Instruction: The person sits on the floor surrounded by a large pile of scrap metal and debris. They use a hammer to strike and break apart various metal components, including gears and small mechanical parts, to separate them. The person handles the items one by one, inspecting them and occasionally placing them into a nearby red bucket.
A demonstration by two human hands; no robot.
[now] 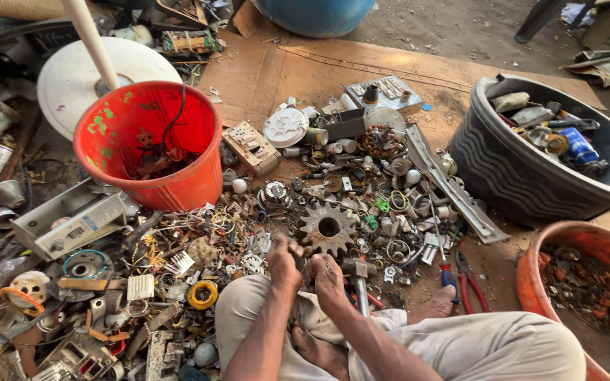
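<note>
A gear point(328, 227) lies just beyond my hands, a hammer point(359, 279) to its right. The bucket point(151, 144) stands behind on my left, the tub point(531, 176) on my right, pliers point(469, 281) between.

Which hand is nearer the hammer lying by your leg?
Right. The right hand sits just left of the hammer head, almost touching it. The left hand is farther left, beyond the right one.
</note>
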